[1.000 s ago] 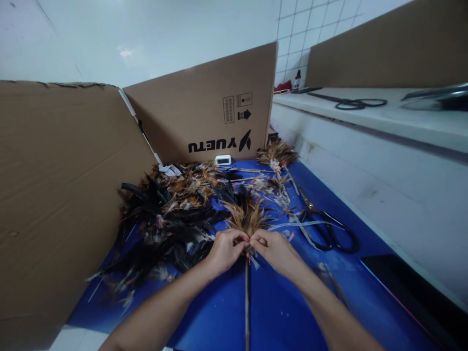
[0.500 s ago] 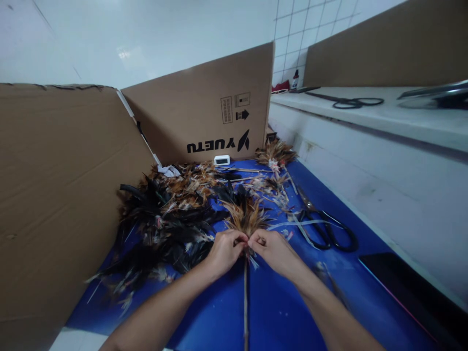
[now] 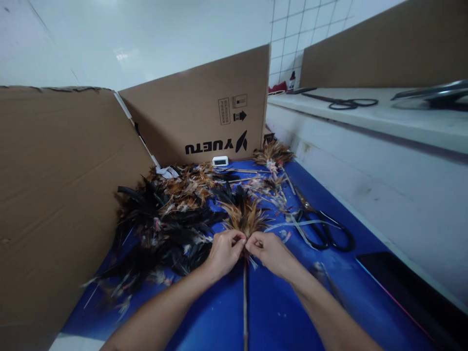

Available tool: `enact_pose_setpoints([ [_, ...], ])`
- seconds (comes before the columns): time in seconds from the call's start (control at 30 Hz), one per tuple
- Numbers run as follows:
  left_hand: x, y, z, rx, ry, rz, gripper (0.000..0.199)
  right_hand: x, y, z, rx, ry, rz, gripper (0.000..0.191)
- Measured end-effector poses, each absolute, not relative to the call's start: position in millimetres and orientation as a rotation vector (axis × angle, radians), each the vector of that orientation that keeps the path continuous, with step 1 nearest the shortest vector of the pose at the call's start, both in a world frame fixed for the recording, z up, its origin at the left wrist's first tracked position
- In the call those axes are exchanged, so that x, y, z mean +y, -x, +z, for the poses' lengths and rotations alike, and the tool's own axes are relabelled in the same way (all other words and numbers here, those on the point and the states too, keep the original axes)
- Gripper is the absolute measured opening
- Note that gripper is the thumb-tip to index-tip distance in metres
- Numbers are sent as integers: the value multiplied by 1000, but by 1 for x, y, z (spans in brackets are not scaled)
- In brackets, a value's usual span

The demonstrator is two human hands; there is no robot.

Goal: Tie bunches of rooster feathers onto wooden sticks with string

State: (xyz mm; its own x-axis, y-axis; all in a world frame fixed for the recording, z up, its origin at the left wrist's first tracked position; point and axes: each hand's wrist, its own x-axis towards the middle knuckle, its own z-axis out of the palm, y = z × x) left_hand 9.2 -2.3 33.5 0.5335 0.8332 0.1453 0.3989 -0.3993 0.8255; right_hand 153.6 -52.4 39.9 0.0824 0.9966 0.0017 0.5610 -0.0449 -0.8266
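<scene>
A feather duster (image 3: 244,217), brown-gold with black tips, lies before me, its thin stick (image 3: 245,307) running toward me. At the neck, where feathers meet stick, my left hand (image 3: 226,249) is closed with thumb and forefinger pinched. From the other side my right hand (image 3: 269,251) pinches the same way, its fingertips almost touching the left ones. Whatever is between the fingertips is too small to make out. Pale and reddish feather ends stick out below the hands. A translucent strip (image 3: 281,225) lies right of the duster, crossing large black-handled scissors (image 3: 325,229).
Black feathers (image 3: 175,243) and brown feathers (image 3: 190,183) are heaped on the left of the blue table (image 3: 208,317). Another feather bundle (image 3: 274,153) and thin sticks (image 3: 244,170) lie behind. Cardboard walls (image 3: 197,107) enclose the left and back. A black phone-like slab (image 3: 402,292) rests at right.
The view has shifted slightly. Both hands stay pinched at the duster's neck, with the fingertips barely moved.
</scene>
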Motion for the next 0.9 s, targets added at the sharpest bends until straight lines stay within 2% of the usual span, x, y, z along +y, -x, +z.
enact_pose_setpoints([
  [0.53, 3, -11, 30, 829, -1812, 723, 4, -49, -158, 31, -1510, 1606, 847, 17],
  [0.9, 4, -11, 28, 819, -1805, 684, 5, -49, -158, 34, -1514, 1590, 828, 17],
])
